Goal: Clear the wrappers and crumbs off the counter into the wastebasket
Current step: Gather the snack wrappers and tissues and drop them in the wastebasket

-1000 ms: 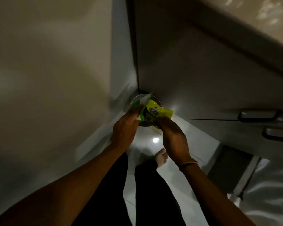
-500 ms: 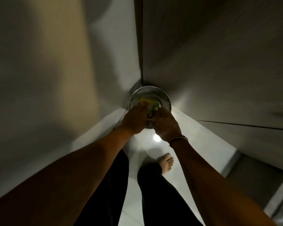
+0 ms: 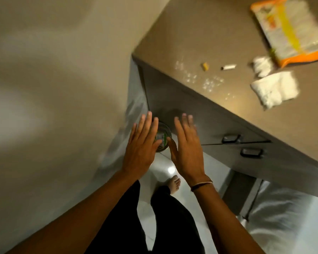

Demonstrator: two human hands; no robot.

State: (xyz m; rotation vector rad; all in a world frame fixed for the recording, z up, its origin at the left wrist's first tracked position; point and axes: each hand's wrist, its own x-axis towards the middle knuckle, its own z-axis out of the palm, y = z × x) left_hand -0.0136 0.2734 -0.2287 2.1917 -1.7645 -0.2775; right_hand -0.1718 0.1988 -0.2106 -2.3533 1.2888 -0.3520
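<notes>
Low at centre, above the floor: both hands, palms down, side by side.
Left hand (image 3: pixel 142 147): flat, fingers spread, holding nothing; covers the 9 o'clock side of the wastebasket.
Right hand (image 3: pixel 186 149): flat, fingers extended and slightly apart, holding nothing; thumb over the basket's 3 o'clock rim.
Wastebasket (image 3: pixel 163 137): round, on the floor in the corner between wall and cabinet; green-printed wrapper (image 3: pixel 161 141) visible inside, between the hands.
Counter (image 3: pixel 218 33): toward 1 o'clock from the hands.
Crumbs (image 3: pixel 207 83): white, scattered near the counter's front edge.
Orange packet (image 3: pixel 290 28): at 2 o'clock, far corner of the counter, blurred.
White wrappers (image 3: pixel 274 88): crumpled, just below the orange packet.
Small bits: yellow scrap (image 3: pixel 205 66) and white stub (image 3: pixel 229 67), apart, between crumbs and wrappers.
</notes>
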